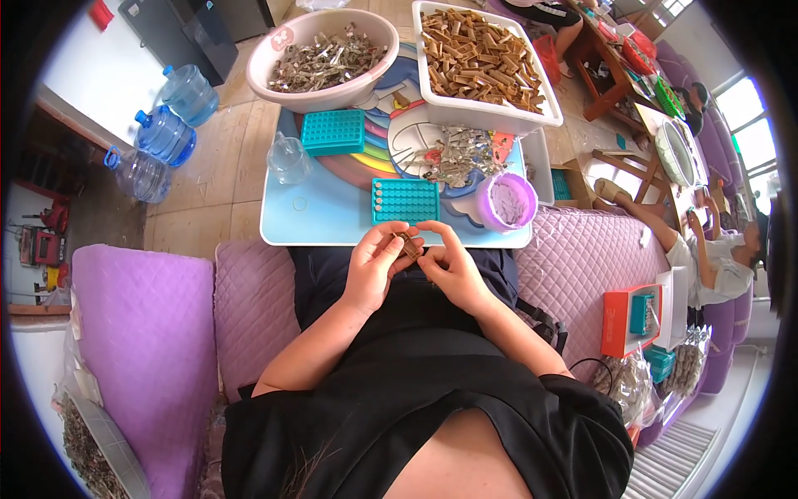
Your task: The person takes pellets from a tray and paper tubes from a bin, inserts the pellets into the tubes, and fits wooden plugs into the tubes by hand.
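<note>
My left hand (372,264) and my right hand (453,268) meet just over the near edge of the low table (291,223). Between them they grip a small brown rectangular piece (406,244), fingers closed around it. Straight beyond my fingertips lies a teal tray (420,200) with rows of round wells. Small pale round pieces stand in its left column. To its right is a purple tub (484,218) holding thin whitish parts. Behind that tub a loose heap of shiny metal pieces (465,156) lies on the table.
A white bin (478,119) of brown pieces and a pink basin (264,73) of metal parts stand at the far side. Another teal tray (332,133) and a clear cup (288,160) sit left. Large water bottles (166,137) stand on the floor. Another person (719,266) sits far right.
</note>
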The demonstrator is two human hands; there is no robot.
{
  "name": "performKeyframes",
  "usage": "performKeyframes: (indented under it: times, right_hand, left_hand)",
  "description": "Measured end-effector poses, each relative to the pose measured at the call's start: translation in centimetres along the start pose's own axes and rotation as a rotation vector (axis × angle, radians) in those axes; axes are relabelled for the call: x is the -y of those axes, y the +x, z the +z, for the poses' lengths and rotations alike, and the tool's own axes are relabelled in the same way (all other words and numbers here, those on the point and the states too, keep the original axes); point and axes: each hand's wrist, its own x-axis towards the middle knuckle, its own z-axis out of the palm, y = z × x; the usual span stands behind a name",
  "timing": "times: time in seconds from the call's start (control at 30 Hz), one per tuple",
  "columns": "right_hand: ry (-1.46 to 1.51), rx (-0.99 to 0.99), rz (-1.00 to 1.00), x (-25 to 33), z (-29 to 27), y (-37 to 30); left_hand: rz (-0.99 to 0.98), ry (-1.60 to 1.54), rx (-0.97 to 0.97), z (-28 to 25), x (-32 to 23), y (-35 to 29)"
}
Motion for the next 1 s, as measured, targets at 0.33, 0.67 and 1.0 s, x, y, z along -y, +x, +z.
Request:
performKeyframes:
  times: [0.33, 0.67, 1.0]
  right_hand:
    - [0.008, 0.176, 0.142, -0.6, 0.1, 0.1]
    - [-0.629, -0.038, -0.235, -4.3, -0.6, 11.5]
    - [-1.073, 0.057, -0.56, -10.0, 0.6, 14.1]
  left_hand:
    - [0.003, 0.087, 0.124, -3.9, 2.6, 1.0]
    - [-0.068, -0.223, -0.26, -4.2, 0.2, 1.2]
    - [-0.098, -0.207, -0.284, -6.4, 0.9, 0.6]
